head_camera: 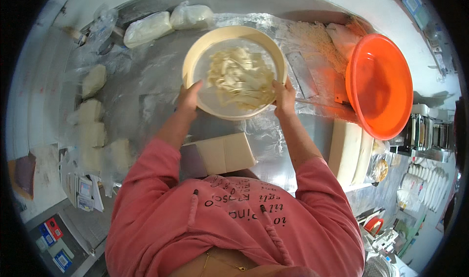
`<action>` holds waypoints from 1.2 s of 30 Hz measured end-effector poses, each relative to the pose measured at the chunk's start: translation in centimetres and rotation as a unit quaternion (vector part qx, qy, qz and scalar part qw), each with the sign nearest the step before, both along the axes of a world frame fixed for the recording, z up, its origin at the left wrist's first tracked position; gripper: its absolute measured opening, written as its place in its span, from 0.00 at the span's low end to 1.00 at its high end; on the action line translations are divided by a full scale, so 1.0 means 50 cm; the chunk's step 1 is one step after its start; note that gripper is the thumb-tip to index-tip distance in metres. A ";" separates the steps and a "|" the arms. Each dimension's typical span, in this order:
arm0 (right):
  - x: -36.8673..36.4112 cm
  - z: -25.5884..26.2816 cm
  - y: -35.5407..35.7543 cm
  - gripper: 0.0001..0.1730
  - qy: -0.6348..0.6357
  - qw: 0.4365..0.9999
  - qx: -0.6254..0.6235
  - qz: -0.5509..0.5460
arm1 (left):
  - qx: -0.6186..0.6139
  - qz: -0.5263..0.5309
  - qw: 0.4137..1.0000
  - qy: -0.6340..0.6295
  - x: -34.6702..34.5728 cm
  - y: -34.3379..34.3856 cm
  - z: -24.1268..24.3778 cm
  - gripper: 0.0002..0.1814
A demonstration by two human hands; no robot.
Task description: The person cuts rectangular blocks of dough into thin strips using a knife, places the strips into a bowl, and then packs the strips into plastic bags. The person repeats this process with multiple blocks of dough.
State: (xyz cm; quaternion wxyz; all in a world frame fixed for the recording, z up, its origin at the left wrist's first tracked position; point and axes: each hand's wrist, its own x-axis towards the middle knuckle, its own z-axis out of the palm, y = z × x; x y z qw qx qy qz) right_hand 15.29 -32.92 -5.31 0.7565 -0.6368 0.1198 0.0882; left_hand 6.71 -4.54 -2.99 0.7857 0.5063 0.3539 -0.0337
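A round sieve with a pale rim (pixel 234 31) is held over the metal worktop. Wide, flat strips of dough or noodles (pixel 242 77) lie heaped on its mesh, slightly blurred. My left hand (pixel 188 97) grips the rim at the lower left, its thumb over the edge. At the lower right of the rim, my right hand (pixel 284 97) holds on in the same way. Between my forearms and close to my body lies a stack of pale dough sheets (pixel 223 154) on the worktop.
An orange plastic basin (pixel 381 86) stands at the right, beside crumbs and a flat metal blade (pixel 302 75). Long pale dough rolls (pixel 344 152) lie below it. Bagged dough blocks (pixel 148 29) line the back left, with several more blocks (pixel 91 130) along the left side.
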 end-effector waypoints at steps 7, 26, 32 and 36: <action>0.196 -0.036 -0.114 0.25 -0.004 0.950 -0.206 0.237 | 0.065 0.062 0.995 0.038 -0.086 0.043 -0.006 0.25; 0.175 0.096 -0.009 0.19 -0.275 0.874 -0.298 0.270 | 0.658 0.001 0.719 -0.224 0.039 0.002 -0.008 0.31; 0.089 -0.075 0.075 0.26 -0.139 0.846 -0.491 0.157 | 0.663 -0.463 0.546 -0.218 0.165 -0.126 -0.028 0.26; 0.079 -0.082 0.083 0.22 -0.127 0.896 -0.411 0.108 | 0.691 -0.408 0.594 -0.061 0.133 -0.154 -0.010 0.22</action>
